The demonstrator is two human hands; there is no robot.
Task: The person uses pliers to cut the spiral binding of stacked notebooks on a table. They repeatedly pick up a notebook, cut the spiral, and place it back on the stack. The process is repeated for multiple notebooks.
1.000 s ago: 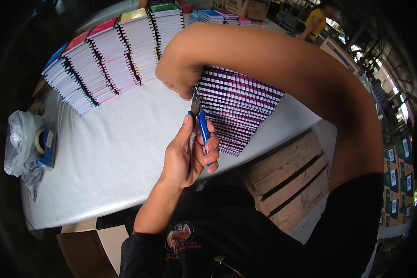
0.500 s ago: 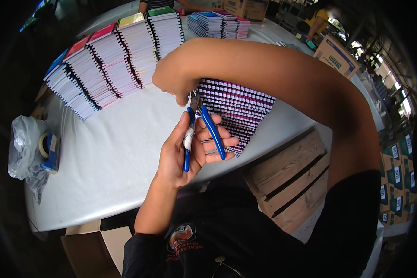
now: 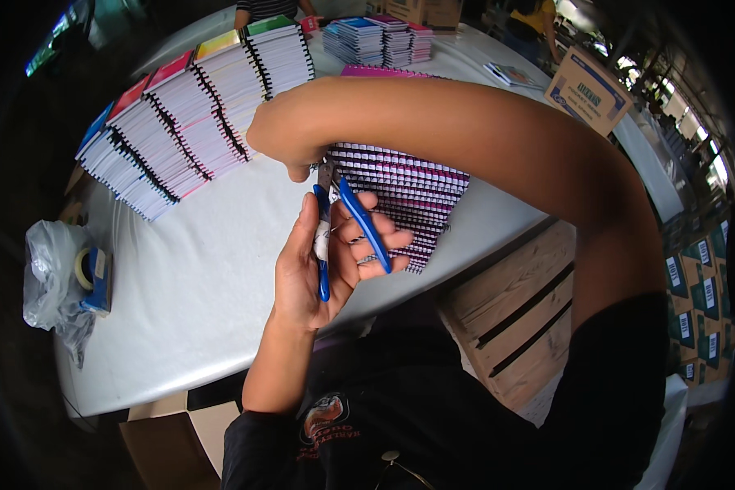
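Observation:
Blue-handled cutting pliers lie in my left hand, palm up, with the fingers around the spread handles. White wrapping covers part of one handle. The jaws point to the near-left corner of a stack of spiral-bound notebooks, whose dark bindings and white page edges face me. My right arm reaches across over this stack. Curled down at its left edge, just beyond the jaws, is my right hand; most of its fingers are hidden, and what they pinch cannot be made out. A magenta cover shows behind the arm.
Tall piles of spiral-bound books stand at the far left, smaller notebook piles at the back. A plastic bag and a tape roll lie left. Cartons, a wooden pallet and other people are around the table.
Both hands and the pliers sit slightly further left in view. The pliers' handles remain spread. More of the magenta cover shows behind my right arm.

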